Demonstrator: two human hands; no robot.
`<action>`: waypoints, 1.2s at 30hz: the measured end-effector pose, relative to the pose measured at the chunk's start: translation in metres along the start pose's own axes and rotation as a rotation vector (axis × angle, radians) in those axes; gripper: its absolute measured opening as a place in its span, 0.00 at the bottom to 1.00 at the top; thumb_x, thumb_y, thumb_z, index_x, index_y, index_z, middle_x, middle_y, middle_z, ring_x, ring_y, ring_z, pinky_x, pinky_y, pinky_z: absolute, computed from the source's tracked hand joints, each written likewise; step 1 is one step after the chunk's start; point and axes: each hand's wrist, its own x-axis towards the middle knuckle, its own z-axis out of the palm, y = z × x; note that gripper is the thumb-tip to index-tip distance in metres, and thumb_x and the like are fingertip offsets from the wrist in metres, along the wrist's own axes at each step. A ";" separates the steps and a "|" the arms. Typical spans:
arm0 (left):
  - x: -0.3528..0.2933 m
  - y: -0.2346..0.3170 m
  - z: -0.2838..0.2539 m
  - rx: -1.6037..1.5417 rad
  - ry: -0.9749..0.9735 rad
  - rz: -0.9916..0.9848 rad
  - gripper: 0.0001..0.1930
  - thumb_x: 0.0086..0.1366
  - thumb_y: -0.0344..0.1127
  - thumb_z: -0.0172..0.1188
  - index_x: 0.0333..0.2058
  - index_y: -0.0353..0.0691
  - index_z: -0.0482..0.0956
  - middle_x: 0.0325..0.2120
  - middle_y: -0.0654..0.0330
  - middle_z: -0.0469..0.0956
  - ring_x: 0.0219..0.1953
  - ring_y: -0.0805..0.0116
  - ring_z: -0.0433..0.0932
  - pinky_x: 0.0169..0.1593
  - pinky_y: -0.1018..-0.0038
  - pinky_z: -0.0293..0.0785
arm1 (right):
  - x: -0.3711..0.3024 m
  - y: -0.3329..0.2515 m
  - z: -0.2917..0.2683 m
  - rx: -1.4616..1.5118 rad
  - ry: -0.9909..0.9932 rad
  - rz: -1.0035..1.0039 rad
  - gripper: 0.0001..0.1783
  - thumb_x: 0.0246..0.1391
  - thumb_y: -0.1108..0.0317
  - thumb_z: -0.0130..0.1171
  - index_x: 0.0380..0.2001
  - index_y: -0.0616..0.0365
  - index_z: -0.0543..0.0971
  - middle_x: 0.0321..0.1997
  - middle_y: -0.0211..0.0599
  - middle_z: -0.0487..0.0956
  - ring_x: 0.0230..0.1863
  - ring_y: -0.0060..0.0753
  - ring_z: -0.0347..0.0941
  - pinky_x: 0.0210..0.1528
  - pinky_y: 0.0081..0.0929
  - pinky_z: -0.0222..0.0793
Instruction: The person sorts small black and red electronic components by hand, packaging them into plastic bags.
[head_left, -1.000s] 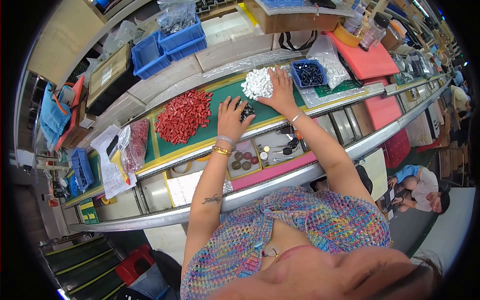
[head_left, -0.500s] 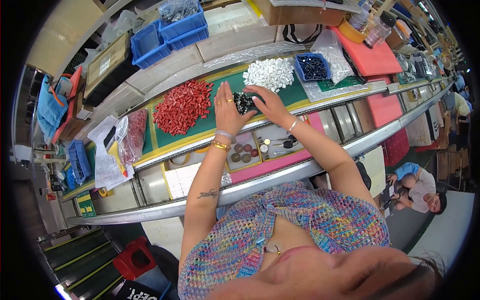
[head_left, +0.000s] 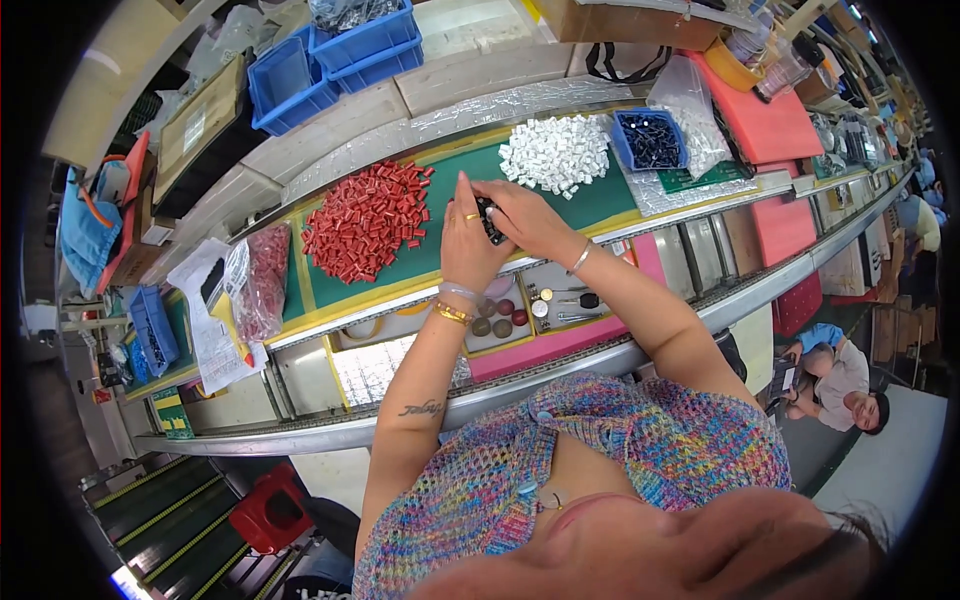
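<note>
A small heap of black components (head_left: 489,222) is cupped between my two hands on the green work surface (head_left: 440,190). My left hand (head_left: 470,238) presses against its left side, fingers together and pointing away from me. From the right, my right hand (head_left: 528,218) curls over the heap, its fingertips meeting the left ones. Only a narrow strip of the black pieces shows; the rest is hidden. To the left lies a large pile of red cylindrical parts (head_left: 366,222). Beyond my right hand, a pile of white parts (head_left: 557,153) is spread out.
A blue bin of dark parts (head_left: 650,138) and a clear bag of white parts (head_left: 695,115) stand at right. A bag of red parts (head_left: 258,285) lies left, beside papers (head_left: 205,330). A shallow drawer (head_left: 530,345) with round pieces sits nearer me.
My hands have closed inward around the black heap, bringing the fingertips together and covering most of it. The whole view has shifted slightly.
</note>
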 end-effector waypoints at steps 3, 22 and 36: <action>0.001 0.001 0.000 0.003 0.000 0.016 0.52 0.39 0.35 0.66 0.56 0.27 0.39 0.48 0.43 0.62 0.47 0.49 0.64 0.51 0.65 0.61 | 0.001 -0.002 -0.004 -0.011 0.005 -0.002 0.19 0.45 0.72 0.44 0.43 0.63 0.66 0.43 0.47 0.70 0.44 0.46 0.65 0.47 0.36 0.61; 0.001 -0.002 0.003 0.029 -0.042 -0.052 0.46 0.44 0.40 0.62 0.55 0.28 0.43 0.52 0.43 0.55 0.55 0.51 0.56 0.56 0.59 0.52 | 0.002 0.000 -0.007 0.123 -0.018 0.080 0.20 0.45 0.71 0.45 0.45 0.63 0.64 0.49 0.47 0.66 0.49 0.49 0.62 0.51 0.35 0.58; 0.010 -0.008 0.009 0.101 -0.053 -0.035 0.50 0.43 0.39 0.63 0.56 0.28 0.37 0.54 0.41 0.49 0.57 0.47 0.51 0.59 0.58 0.45 | 0.011 0.007 0.013 0.322 0.131 0.173 0.21 0.50 0.69 0.41 0.49 0.63 0.62 0.47 0.44 0.69 0.49 0.42 0.65 0.50 0.31 0.59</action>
